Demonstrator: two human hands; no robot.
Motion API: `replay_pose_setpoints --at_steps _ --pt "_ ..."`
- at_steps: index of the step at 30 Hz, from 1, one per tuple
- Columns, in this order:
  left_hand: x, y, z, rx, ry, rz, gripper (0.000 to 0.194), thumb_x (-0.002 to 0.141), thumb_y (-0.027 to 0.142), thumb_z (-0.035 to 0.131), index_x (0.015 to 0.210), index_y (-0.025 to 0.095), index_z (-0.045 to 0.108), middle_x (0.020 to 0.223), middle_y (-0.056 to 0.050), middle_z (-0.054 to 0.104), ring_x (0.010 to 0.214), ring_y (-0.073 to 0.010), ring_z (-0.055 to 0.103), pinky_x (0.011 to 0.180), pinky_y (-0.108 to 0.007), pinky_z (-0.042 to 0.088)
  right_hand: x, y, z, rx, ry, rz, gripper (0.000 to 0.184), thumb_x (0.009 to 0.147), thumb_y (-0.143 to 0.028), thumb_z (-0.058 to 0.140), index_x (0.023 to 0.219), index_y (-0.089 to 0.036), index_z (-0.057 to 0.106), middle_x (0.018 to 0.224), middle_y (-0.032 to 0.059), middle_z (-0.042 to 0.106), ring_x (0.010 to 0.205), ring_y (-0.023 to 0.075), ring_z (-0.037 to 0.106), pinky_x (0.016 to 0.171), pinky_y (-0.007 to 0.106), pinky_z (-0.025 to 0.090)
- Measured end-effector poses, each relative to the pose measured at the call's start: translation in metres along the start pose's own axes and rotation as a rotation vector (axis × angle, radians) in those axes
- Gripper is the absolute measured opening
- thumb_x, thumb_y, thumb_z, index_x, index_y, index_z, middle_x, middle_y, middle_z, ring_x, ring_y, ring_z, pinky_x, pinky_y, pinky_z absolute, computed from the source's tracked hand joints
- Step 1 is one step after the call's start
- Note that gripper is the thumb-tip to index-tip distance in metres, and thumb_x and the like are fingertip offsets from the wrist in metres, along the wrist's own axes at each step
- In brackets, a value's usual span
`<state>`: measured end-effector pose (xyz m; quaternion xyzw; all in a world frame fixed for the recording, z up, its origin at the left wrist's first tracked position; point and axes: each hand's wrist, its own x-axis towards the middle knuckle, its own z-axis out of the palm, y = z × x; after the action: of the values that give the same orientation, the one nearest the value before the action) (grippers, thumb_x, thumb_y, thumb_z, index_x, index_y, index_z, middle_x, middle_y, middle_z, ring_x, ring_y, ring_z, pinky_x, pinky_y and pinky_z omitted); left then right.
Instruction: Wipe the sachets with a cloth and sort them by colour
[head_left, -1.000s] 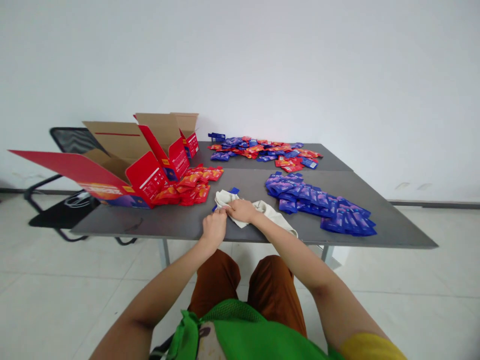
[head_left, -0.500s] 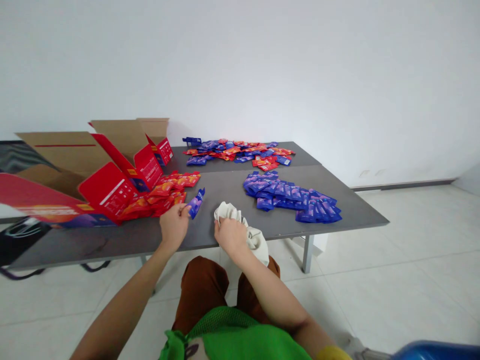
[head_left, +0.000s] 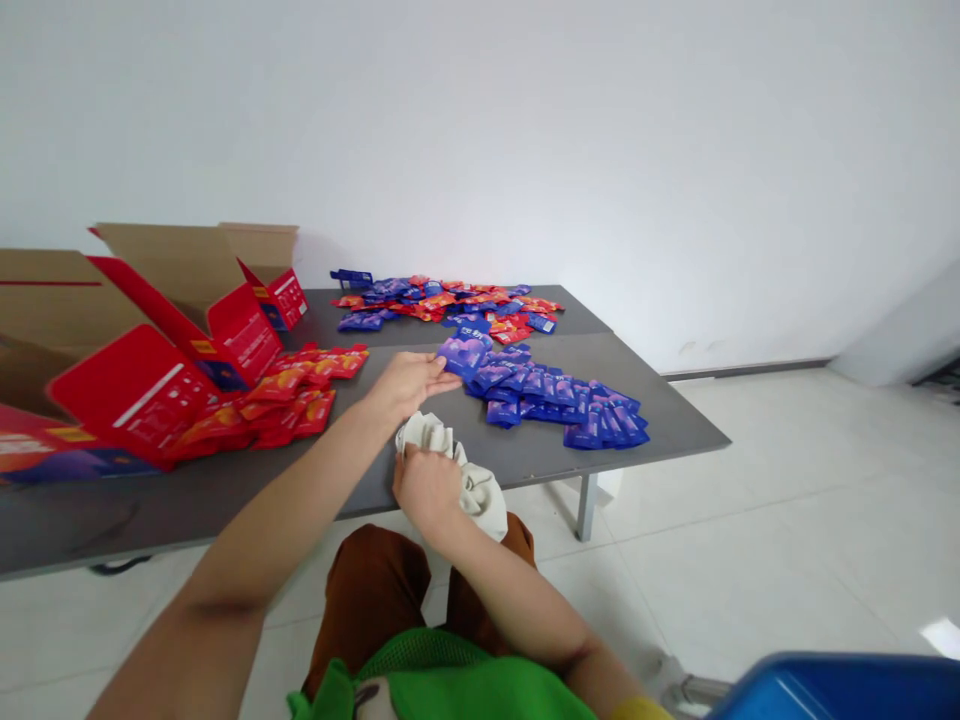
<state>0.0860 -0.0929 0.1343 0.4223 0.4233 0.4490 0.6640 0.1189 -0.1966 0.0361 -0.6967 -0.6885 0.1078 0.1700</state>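
Observation:
Between the fingertips of my left hand [head_left: 421, 382] is a purple packet [head_left: 463, 354], held above the near end of the purple packet pile [head_left: 536, 390]. A crumpled white cloth [head_left: 480, 495] hangs over the table's front edge, and my right hand [head_left: 429, 487] is closed on it, fingers partly hidden in its folds. To the left of both hands lies a heap of red and orange packets [head_left: 289, 400].
Open red cardboard boxes [head_left: 142, 385] line the table's left side. A mixed heap of red and purple packets [head_left: 450, 300] lies at the back of the grey table [head_left: 660, 440]. A blue seat [head_left: 840, 690] is at lower right.
My left hand has moved right with the purple packet, from beside the red packets to the purple pile. My right hand stays on the white cloth. The view has turned slightly right.

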Motion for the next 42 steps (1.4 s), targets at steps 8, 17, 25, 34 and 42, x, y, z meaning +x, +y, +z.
replay_pose_setpoints --at_steps 8,17,25,34,42 --pt "0.08 -0.031 0.069 0.076 0.002 -0.257 0.016 0.086 -0.003 0.041 0.083 0.012 0.047 0.061 -0.001 0.058 0.07 -0.015 0.067 0.078 -0.035 0.055 0.001 0.002 -0.003 -0.042 -0.049 -0.043 0.024 0.085 -0.026 0.044 0.091 -0.019 0.066 0.085 0.0116 0.07 0.079 0.0232 0.066 0.065 0.034 0.05" --pt "0.09 -0.043 0.057 0.478 -0.247 -0.518 0.012 0.08 0.011 0.048 0.083 0.011 0.06 0.076 -0.016 0.071 0.075 -0.0237 0.07 0.069 -0.035 0.057 0.004 0.003 0.002 -0.012 0.014 -0.046 0.019 0.083 -0.026 0.047 0.089 -0.018 0.063 0.079 0.01 0.069 0.073 0.0247 0.067 0.062 0.034 0.05" --pt "0.118 0.03 -0.058 0.487 -0.012 -0.464 0.016 0.08 0.014 0.051 0.081 0.009 0.067 0.081 -0.018 0.072 0.07 -0.0237 0.07 0.066 -0.033 0.056 0.004 0.003 -0.001 -0.05 0.031 -0.065 0.018 0.09 -0.031 0.041 0.095 -0.02 0.055 0.077 0.009 0.068 0.075 0.0251 0.067 0.062 0.034 0.05" --pt "0.138 0.07 -0.172 0.297 0.473 -0.141 0.017 0.079 0.002 0.046 0.086 0.01 0.06 0.078 -0.014 0.07 0.073 -0.017 0.068 0.076 -0.03 0.055 0.01 -0.002 0.004 -0.086 -0.004 -0.037 0.016 0.089 -0.029 0.046 0.099 -0.021 0.055 0.075 0.0099 0.068 0.07 0.0255 0.067 0.06 0.033 0.05" --pt "0.173 0.09 -0.177 0.745 0.589 0.081 0.013 0.074 0.023 0.06 0.077 0.011 0.057 0.07 -0.015 0.065 0.067 -0.0252 0.066 0.063 -0.04 0.053 0.016 -0.009 0.001 -0.06 -0.035 -0.037 0.024 0.083 -0.021 0.051 0.106 -0.021 0.058 0.078 0.0105 0.068 0.073 0.0271 0.067 0.062 0.037 0.052"
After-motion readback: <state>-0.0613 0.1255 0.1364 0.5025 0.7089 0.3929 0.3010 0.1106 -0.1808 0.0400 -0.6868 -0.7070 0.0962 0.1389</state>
